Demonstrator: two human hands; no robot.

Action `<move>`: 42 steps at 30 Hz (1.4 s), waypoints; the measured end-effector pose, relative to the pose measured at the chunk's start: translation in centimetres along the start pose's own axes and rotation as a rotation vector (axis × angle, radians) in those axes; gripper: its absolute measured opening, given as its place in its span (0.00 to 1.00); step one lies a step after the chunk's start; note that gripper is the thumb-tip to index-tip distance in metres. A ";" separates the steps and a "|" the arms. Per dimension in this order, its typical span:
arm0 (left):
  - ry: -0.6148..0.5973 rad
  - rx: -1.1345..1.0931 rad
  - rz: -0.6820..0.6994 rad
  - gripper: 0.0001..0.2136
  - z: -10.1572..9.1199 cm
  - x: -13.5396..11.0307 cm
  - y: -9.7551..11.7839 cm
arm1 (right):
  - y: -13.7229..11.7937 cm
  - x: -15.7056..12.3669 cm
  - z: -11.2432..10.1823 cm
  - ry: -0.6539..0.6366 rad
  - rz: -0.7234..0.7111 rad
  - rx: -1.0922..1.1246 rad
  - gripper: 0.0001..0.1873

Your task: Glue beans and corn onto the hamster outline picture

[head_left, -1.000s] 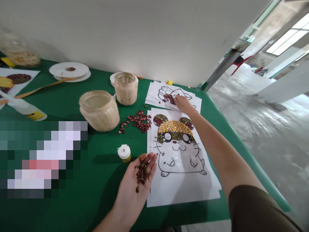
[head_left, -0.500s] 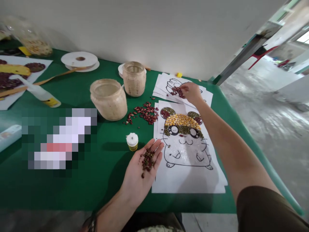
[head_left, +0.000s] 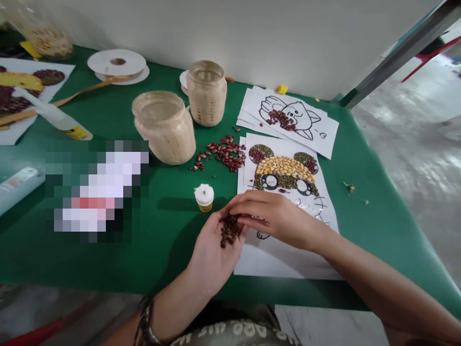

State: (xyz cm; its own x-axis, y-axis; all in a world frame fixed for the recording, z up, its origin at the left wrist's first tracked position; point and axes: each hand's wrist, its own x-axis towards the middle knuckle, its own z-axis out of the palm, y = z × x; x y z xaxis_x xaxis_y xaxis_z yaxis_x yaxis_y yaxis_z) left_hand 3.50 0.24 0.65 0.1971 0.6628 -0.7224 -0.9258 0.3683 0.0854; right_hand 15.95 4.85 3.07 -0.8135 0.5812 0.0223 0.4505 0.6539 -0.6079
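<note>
My left hand (head_left: pixel 212 252) is palm up at the table's front edge, cupping a small heap of dark beans (head_left: pixel 229 229). My right hand (head_left: pixel 275 216) lies across it, its fingertips pressed together in that heap. Both hover over the lower left of a hamster drawing (head_left: pixel 288 190) whose cap is filled with yellow corn and green and red seeds. Behind it lies a cat drawing (head_left: pixel 306 120) with a patch of red beans (head_left: pixel 281 118). A small white-capped bottle (head_left: pixel 204 197) stands just left of my hands.
Loose red beans (head_left: pixel 223 154) are scattered beside two cloudy plastic jars (head_left: pixel 165 126) (head_left: pixel 207 92) on the green table (head_left: pixel 108 259). Farther left are a white tape reel (head_left: pixel 117 62), a wooden stick (head_left: pixel 75 96), a glue bottle (head_left: pixel 59 120) and another seed picture (head_left: pixel 21 86). The table ends at right above a concrete floor.
My right hand has come back from the cat drawing to my left palm and now pinches into the beans. The view has tilted downward; my left hand stayed cupped.
</note>
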 end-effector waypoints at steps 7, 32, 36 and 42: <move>-0.050 0.031 -0.025 0.18 -0.2 0.2 0.1 | -0.2 -0.2 0.6 -0.132 0.016 -0.045 0.12; -0.021 0.019 -0.027 0.17 -0.3 0.7 -0.1 | -0.3 -0.6 1.2 -0.047 0.103 -0.057 0.11; -0.095 0.001 -0.038 0.18 -0.6 0.8 -0.1 | -0.5 -0.5 1.3 -0.059 0.099 -0.137 0.12; -0.057 0.013 -0.021 0.17 -0.4 0.5 -0.1 | 0.2 -0.1 0.9 0.081 0.119 0.106 0.08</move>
State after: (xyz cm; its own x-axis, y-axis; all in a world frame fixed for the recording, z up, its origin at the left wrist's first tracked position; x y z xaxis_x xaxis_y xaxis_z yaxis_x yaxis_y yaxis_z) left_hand 3.59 0.25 -0.05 0.2349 0.6909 -0.6837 -0.9170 0.3908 0.0797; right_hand 15.82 4.50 2.20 -0.7223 0.6915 0.0062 0.4976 0.5259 -0.6899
